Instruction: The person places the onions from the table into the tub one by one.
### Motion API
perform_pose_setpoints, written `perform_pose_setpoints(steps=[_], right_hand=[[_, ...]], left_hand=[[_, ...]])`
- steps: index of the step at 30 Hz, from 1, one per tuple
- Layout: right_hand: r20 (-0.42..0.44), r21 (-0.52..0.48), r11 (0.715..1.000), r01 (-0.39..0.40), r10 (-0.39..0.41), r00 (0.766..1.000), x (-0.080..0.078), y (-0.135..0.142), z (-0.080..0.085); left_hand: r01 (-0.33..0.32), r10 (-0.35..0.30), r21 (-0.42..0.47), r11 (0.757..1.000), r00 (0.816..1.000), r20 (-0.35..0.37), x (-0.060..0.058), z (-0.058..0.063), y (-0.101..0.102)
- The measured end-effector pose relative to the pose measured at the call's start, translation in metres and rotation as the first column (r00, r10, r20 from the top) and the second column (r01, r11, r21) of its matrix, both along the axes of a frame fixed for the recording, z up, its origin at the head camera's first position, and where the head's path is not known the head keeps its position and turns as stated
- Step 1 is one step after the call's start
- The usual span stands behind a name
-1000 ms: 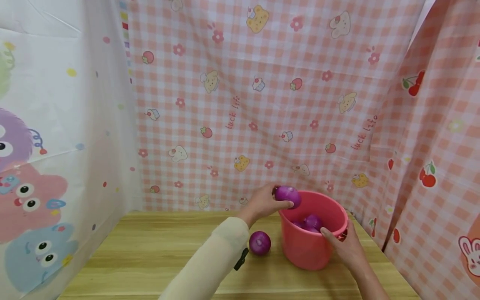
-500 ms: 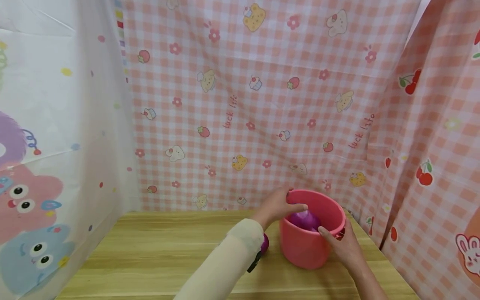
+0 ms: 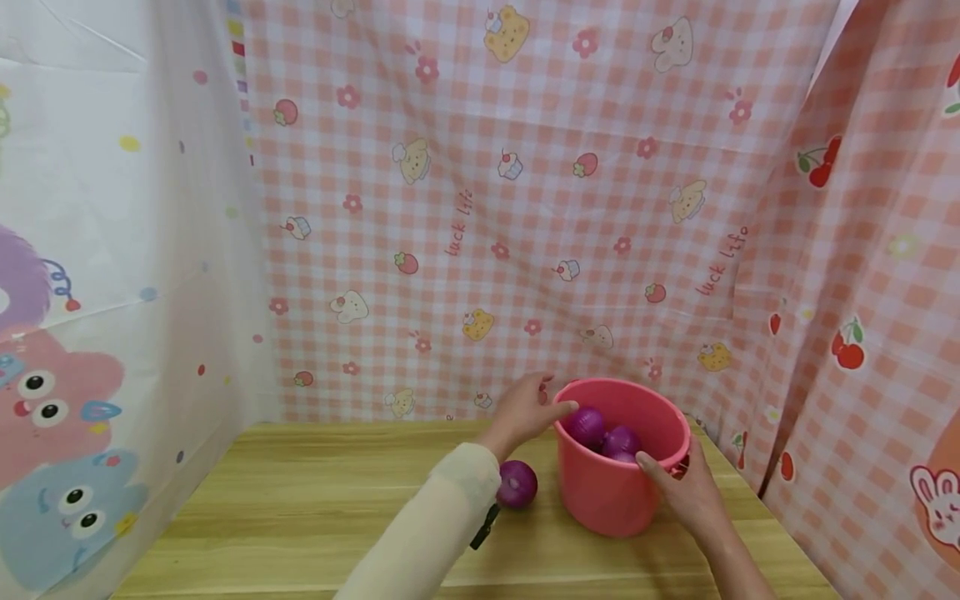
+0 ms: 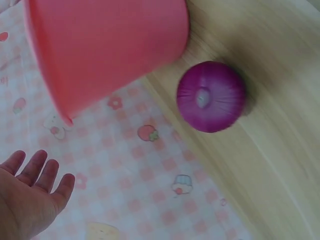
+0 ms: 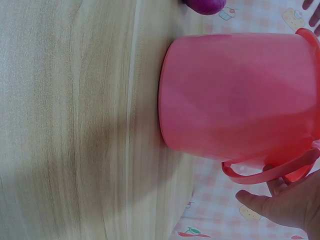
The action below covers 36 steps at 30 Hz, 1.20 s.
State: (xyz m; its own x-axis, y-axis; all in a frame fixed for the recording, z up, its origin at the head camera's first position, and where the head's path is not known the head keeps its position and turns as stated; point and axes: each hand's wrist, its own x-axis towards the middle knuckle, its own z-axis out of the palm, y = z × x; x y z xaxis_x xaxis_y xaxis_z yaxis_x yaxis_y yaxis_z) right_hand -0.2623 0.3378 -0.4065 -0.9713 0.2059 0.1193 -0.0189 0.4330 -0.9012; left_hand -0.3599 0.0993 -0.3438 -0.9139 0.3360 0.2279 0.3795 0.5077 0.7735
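A pink bucket [image 3: 609,496] stands on the table with several purple onions [image 3: 587,427] inside it. My left hand [image 3: 522,417] is just outside the bucket's left rim. In the left wrist view, its fingers [image 4: 46,175] are spread and hold nothing. My right hand [image 3: 693,496] holds the bucket's right side, with the thumb at the rim. The right wrist view shows the hand beside the red handle [image 5: 272,172], some fingers hidden behind it. Another purple onion [image 3: 519,484] lies on the table left of the bucket, partly behind my left sleeve.
The wooden table [image 3: 330,500] extends left of the bucket. A checked pink curtain [image 3: 450,250] hangs behind the table. White sheeting [image 3: 172,333] hangs on the left and another checked curtain [image 3: 862,275] on the right.
My left hand has lowered an onion into the bucket, let it go and drawn back left past the rim. The right hand has stayed on the bucket.
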Motion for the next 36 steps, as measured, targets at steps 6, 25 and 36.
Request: perform_pose_setpoints(steps=[6,25,36], right_hand=[[-0.002,0.000,1.000,0.000,0.000,1.000,0.000,0.000,0.000],[0.001,0.000,1.000,0.005,-0.005,1.000,0.000,0.000,0.001],[0.001,0.009,1.000,0.008,-0.008,1.000,-0.004,0.002,-0.003]], left_hand=[[0.006,-0.006,0.034,0.999,1.000,-0.002,-0.004,-0.015,-0.012],[0.025,-0.026,0.013,1.000,0.999,0.036,-0.010,-0.073,-0.054],[-0.008,0.012,-0.049,0.999,0.997,0.080,-0.009,-0.106,-0.069]])
